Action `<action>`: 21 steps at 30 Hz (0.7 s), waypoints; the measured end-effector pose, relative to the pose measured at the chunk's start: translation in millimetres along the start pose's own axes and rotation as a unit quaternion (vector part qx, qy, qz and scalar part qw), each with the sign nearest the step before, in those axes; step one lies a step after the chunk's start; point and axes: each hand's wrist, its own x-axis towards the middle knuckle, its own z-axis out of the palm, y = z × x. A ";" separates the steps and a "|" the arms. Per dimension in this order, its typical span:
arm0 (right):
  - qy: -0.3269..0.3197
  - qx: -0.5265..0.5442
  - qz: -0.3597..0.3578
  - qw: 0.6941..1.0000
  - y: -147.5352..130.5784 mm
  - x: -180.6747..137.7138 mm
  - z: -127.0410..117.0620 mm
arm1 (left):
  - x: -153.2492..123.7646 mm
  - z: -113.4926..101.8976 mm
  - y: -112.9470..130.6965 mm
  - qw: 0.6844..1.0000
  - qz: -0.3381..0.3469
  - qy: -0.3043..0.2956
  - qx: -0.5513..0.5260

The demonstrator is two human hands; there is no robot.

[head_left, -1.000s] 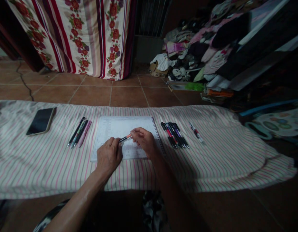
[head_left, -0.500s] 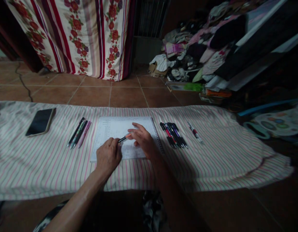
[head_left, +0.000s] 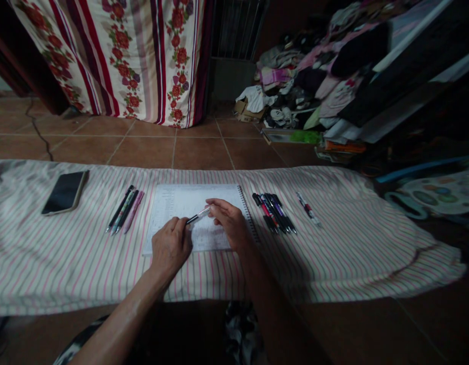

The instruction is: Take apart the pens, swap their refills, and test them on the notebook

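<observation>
A pen (head_left: 197,217) is held over a spiral notebook (head_left: 181,202) lying on a pink-striped cloth (head_left: 333,243). My left hand (head_left: 171,247) is closed round the pen's dark lower end. My right hand (head_left: 229,219) pinches its pale upper end with curled fingers. Three pens (head_left: 125,210) lie in a row left of the notebook. A bunch of several pens (head_left: 274,212) lies right of it, with a single pen (head_left: 308,208) farther right.
A dark phone (head_left: 65,192) lies face up at the cloth's left end. Beyond the cloth is a tiled floor (head_left: 204,149), a floral striped hanging (head_left: 135,56) and a heap of clothes (head_left: 318,76) at the right. Coloured mats (head_left: 435,195) lie far right.
My right hand opened its fingers briefly, then closed again on the pen's upper end. The orange part seen on the pen earlier no longer shows; that end now looks pale. My left hand stayed put.
</observation>
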 end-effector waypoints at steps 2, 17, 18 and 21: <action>0.004 0.007 -0.003 1.000 0.7 0.7 0.2 | -0.2 -0.1 -0.1 1.000 0.000 -0.001 -0.001; 0.035 0.053 0.006 0.998 -1.5 0.1 -0.8 | 0.3 -1.5 0.5 1.000 -0.005 -0.002 -0.011; 0.037 0.055 0.007 0.998 -1.6 0.0 -0.9 | 0.2 -1.4 0.4 1.000 -0.005 0.000 -0.013; 0.039 0.061 0.006 0.997 -0.5 0.4 -1.3 | -0.3 -1.4 0.2 1.000 -0.007 0.002 -0.018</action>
